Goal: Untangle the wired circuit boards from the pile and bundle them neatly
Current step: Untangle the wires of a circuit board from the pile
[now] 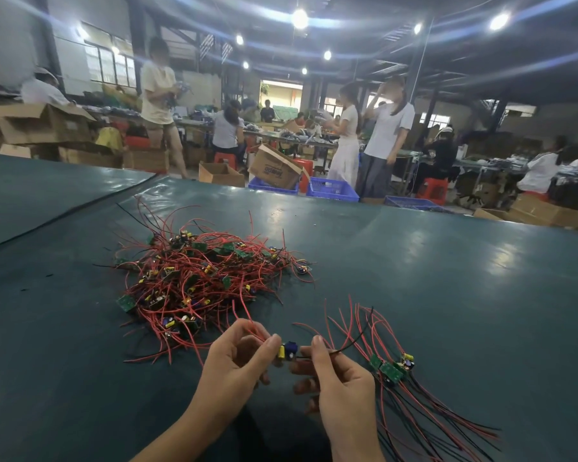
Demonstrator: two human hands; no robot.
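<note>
Here, low centre, the left hand (pixel 237 358) and right hand (pixel 342 381) are pinching one small red-wired circuit board (pixel 287 351); few freed green boards (pixel 391 371) are lying lower right, the big tangled red-wire pile (pixel 204 275) waiting centre-left.

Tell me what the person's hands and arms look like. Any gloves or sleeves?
No gloves. The left hand and right hand are bare, with no rings, and the nails look short and plain. The forearms are bare too: no sleeves, watch or bracelet in view.
</note>
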